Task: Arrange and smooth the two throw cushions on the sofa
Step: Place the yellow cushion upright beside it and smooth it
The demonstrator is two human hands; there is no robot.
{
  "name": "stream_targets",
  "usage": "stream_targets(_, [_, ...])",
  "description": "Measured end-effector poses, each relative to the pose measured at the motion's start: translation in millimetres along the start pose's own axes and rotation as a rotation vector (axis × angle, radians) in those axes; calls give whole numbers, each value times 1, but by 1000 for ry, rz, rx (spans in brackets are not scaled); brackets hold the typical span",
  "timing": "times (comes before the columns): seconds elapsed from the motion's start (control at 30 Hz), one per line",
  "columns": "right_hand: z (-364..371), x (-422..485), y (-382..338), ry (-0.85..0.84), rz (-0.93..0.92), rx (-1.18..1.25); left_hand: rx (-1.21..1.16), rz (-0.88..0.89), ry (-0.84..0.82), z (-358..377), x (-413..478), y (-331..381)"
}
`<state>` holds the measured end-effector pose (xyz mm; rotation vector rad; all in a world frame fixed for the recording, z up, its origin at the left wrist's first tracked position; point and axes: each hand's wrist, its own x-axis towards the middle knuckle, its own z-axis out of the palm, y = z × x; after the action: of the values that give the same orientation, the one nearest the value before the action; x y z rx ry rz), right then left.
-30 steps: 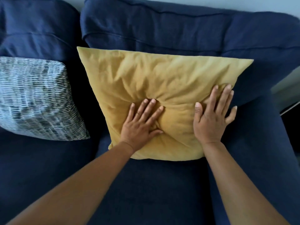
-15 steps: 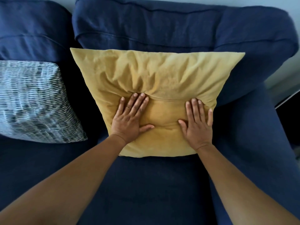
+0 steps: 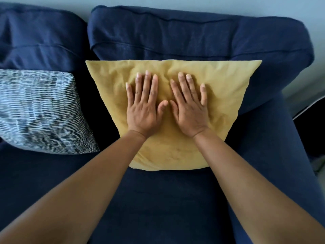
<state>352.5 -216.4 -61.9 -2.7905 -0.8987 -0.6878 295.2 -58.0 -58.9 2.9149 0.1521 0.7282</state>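
A mustard-yellow cushion (image 3: 226,88) leans against the back of the dark blue sofa (image 3: 158,199), on the right-hand seat. My left hand (image 3: 144,106) and my right hand (image 3: 189,107) lie flat on its middle, side by side, fingers spread and pointing up, thumbs almost touching. Neither hand grips the fabric. The cover looks fairly smooth, with light creases near the top and bottom. A second cushion (image 3: 40,111), white with a dark blue-grey woven pattern, rests on the left seat against the backrest, apart from both hands.
The sofa's right armrest (image 3: 274,147) runs down beside the yellow cushion. A pale wall (image 3: 175,4) shows above the backrest. A dark gap separates the two cushions. Floor and a dark object (image 3: 311,120) show at the far right edge.
Both hands slid up from the cushion's lower half to its middle and came together. The deep creases around them have flattened out.
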Motion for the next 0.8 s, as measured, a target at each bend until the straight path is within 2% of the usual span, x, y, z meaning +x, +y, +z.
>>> stream_targets(0.07, [4, -1, 18, -50, 62, -26, 58, -17, -46, 2, 5, -21])
stream_targets(0.17, [2, -10, 48, -90, 250, -39, 108, -66, -92, -2, 1, -54])
stream_targets(0.3, [-12, -15, 54, -67, 496, 22, 99, -263, -66, -19, 5, -69])
stream_targets(0.37, [-21, -4, 36, 20, 458, 50, 70, -247, -13, -26, 11, -55])
stream_targets(0.43, [-26, 12, 13, 75, 283, 92, 38, -67, 12, -27, 18, -26])
stream_targets(0.5, [-25, 25, -7, 24, 120, 105, 24, 92, -33, -24, 25, 1])
stream_targets(0.53, [-24, 30, -12, -38, 77, 100, 24, 110, -73, -22, 29, 7])
stream_targets(0.6, [-19, 37, -5, -166, 65, 71, 66, 31, -178, -18, 39, 2])
stream_targets(0.67, [-18, 41, 20, -227, 110, 19, 137, -60, -249, -18, 47, -19])
stream_targets(0.8, [-24, 42, 80, -247, 281, -32, 203, -156, -201, -24, 56, -68])
